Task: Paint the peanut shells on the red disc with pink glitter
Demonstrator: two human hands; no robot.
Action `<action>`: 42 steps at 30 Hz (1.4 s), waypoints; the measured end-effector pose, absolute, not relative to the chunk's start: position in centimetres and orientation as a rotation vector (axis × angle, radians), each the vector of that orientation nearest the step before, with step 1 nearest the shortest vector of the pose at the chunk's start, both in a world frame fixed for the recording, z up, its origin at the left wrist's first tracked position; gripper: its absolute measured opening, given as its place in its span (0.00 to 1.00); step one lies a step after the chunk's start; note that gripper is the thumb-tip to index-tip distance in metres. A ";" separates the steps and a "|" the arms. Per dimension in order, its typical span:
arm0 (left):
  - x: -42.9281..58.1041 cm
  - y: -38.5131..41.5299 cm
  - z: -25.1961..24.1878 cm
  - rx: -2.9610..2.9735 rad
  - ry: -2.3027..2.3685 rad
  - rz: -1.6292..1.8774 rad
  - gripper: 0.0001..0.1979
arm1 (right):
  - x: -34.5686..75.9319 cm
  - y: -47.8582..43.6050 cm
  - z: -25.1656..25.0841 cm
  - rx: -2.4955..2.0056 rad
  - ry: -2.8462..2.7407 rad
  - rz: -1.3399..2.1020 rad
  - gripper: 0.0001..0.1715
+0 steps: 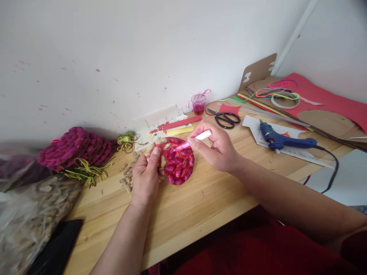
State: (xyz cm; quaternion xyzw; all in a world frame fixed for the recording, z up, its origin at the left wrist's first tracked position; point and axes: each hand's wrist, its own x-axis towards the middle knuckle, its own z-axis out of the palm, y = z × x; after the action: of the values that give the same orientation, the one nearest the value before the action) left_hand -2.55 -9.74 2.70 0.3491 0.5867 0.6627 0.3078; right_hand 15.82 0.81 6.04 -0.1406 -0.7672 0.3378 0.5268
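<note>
My left hand (147, 172) grips the left edge of a round red disc (187, 162) covered with peanut shells, its thumb on top. Most shells on the right part are painted magenta; a few at the left and top are bare tan. In my right hand (215, 147) is a white-handled paintbrush (203, 135), pinched between thumb and fingers. Its pink-stained tip touches the shells near the disc's upper middle. Loose peanut shells (127, 177) lie on the table left of the disc, partly behind my left hand.
Behind stands a cup of magenta paint (198, 103) beside black-handled scissors (226, 119). A blue glue gun (286, 140) with a cord lies right, near red sheets (323, 95) and cardboard. At left are stacked magenta discs (76, 149), yellow-green strings (86, 172) and a plastic bag of shells (31, 214).
</note>
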 end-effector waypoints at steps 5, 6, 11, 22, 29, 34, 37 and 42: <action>-2.8 -9.8 2.5 0.789 1.444 1.729 0.17 | 15.8 0.8 6.0 -0.379 -1.812 0.819 0.05; -2.8 -9.8 2.6 0.777 1.438 1.730 0.17 | 15.8 0.8 6.0 -0.376 -1.808 0.831 0.05; -2.6 -9.7 3.0 0.710 1.405 1.733 0.19 | 15.8 0.9 6.0 -0.389 -1.822 0.917 0.06; -2.3 -9.6 3.4 0.641 1.345 1.736 0.20 | 15.8 1.0 5.7 -0.434 -1.794 0.998 0.07; -2.3 -9.7 3.5 0.670 1.373 1.728 0.21 | 15.8 1.0 5.8 -0.364 -1.791 0.973 0.06; -2.5 -9.6 3.3 0.698 1.410 1.720 0.21 | 15.8 0.8 5.9 -0.377 -1.825 0.891 0.07; -2.5 -9.7 3.2 0.700 1.424 1.714 0.21 | 15.9 0.9 5.9 -0.377 -1.809 0.858 0.06; -2.6 -9.8 2.8 0.743 1.441 1.698 0.19 | 15.9 1.0 5.9 -0.358 -1.839 0.858 0.06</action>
State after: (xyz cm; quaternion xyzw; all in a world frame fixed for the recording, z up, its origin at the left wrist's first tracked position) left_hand -2.65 -9.82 2.78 0.2920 0.5660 0.6669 0.3868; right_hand 15.85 0.97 5.92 -0.1488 -0.7652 0.3572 0.5145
